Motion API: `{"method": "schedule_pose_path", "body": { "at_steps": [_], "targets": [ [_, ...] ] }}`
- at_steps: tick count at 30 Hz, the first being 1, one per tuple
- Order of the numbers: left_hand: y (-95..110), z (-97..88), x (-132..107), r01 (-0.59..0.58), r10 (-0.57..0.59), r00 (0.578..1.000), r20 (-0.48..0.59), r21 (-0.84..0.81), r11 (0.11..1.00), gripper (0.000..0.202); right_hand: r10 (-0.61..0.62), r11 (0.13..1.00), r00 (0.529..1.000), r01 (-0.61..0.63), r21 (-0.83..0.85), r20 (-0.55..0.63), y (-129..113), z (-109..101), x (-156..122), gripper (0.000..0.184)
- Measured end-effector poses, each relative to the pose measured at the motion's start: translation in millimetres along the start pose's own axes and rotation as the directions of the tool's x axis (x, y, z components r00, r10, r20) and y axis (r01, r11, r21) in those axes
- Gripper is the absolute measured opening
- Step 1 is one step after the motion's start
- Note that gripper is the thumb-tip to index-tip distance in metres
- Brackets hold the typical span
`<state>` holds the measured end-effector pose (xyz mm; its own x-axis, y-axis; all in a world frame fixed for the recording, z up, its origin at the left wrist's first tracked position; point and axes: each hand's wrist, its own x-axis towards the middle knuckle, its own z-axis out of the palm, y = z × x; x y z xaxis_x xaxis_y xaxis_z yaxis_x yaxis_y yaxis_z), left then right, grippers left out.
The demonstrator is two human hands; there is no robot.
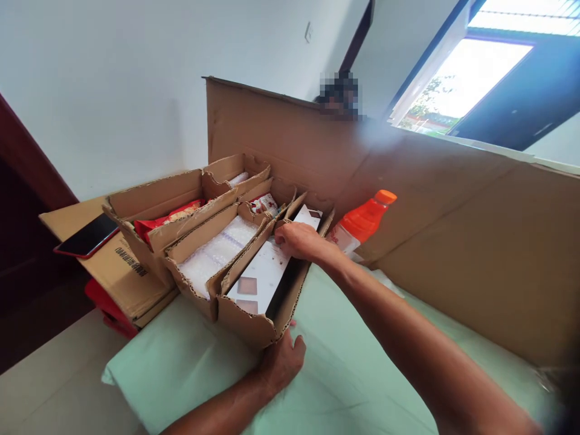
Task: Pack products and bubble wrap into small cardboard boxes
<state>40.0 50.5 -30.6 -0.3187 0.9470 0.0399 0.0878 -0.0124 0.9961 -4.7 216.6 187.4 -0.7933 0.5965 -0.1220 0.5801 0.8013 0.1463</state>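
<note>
A long narrow cardboard tray [254, 323] holds a flat white box [258, 272] printed with brownish squares. Over its middle, by the tray's left wall, my right hand [301, 240] is closed with its fingers curled down; what they pinch is hidden. At the tray's near end, my left hand [283, 356] grips the lower front corner, thumb to the right and fingers partly hidden. Left of this tray stands another cardboard tray [190, 281] with bubble-wrapped items [220, 251]. Just right of my right hand, an orange-topped bottle [365, 217] leans tilted.
More cardboard trays [154, 196] hold a red packet [174, 217] and small packages. A phone [88, 234] lies on a cardboard box [129, 272] at left. Pale green cloth [344, 356] covers the table. A tall cardboard panel [453, 211] rises behind; a person's head [339, 96] shows above it.
</note>
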Motion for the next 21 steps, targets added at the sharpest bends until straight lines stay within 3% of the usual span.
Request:
{"method": "schedule_pose_path", "body": {
  "at_steps": [7, 10, 14, 21],
  "targets": [
    [3.6, -1.6, -2.2, 0.050, -0.047, 0.999, -0.026, 0.144, 0.988, 0.068, 0.013, 0.993, 0.999, -0.017, 0.117, 0.033, 5.8, -1.0, -1.0, 0.026],
    [0.0, 0.3, -0.9, -0.023, 0.028, 0.999, -0.029, 0.142, 0.990, 0.064, -0.023, 0.986, 0.998, 0.012, 0.168, 0.067, 9.6, -2.4, -0.7, 0.030],
    [-3.7, 1.8, 1.1, -0.170, 0.173, 0.985, -0.014, 0.120, 0.978, 0.056, -0.074, 0.976, 0.993, 0.053, 0.211, 0.092, 12.8, -5.2, -1.1, 0.051],
    [-6.1, 0.9, 1.9, -0.185, 0.187, 0.982, -0.006, 0.123, 0.975, 0.051, -0.101, 0.969, 0.990, 0.075, 0.233, 0.102, 18.1, -3.1, 0.0, 0.052]
  ]
}}
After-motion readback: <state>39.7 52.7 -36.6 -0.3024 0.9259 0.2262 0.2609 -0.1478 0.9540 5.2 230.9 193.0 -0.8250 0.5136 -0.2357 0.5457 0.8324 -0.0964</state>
